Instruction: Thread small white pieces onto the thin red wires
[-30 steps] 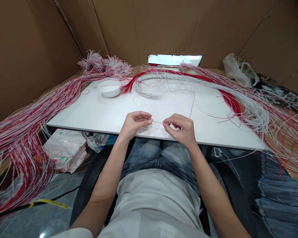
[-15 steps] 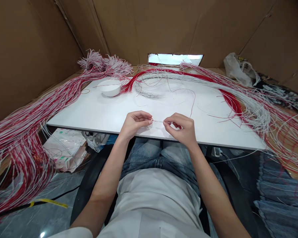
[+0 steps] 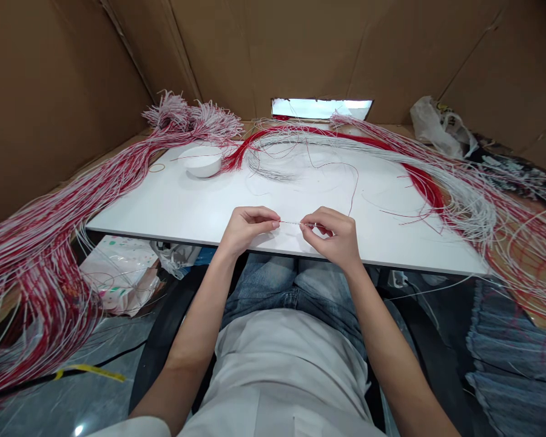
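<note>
My left hand [image 3: 246,227] and my right hand [image 3: 334,235] are at the near edge of the white table [image 3: 182,206]. Between their fingertips a short stretch of thin twisted wire [image 3: 291,223] is pinched and held taut. A thin red wire [image 3: 352,191] runs from my right hand back over the table in a loop. A red wire bundle [image 3: 418,179] and a white wire bundle [image 3: 473,212] curve over the table's far and right side.
A white bowl [image 3: 202,161] stands at the far left of the table. A thick mass of red and white wires [image 3: 50,243] hangs off the left side. Cardboard walls [image 3: 300,48] enclose the table. A plastic bag [image 3: 439,127] lies far right.
</note>
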Tool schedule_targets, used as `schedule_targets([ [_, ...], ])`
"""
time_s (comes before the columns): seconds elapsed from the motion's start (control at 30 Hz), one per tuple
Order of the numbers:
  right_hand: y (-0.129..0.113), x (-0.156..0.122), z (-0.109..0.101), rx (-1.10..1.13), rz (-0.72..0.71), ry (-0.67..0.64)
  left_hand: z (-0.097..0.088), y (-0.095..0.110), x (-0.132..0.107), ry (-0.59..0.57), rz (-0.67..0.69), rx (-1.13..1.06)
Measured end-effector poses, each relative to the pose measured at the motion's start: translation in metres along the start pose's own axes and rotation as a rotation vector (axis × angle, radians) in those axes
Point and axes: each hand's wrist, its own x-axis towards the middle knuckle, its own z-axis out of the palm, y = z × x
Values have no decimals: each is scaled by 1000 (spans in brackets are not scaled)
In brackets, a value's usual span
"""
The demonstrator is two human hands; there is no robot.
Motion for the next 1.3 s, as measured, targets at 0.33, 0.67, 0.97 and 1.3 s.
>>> schedule_targets([
  [0.33,1,1,0,-5,-1,21,2,2,-1,-17,-44,15],
  [0.67,1,1,-1,-5,-3,41,1,1,-1,-47,-59,8],
  [0.97,1,1,0,2,0,48,3,6,-4,-60,-35,37],
  [1.3,2,0,0,33,-3,22,6,5,-5,41,-29,64],
])
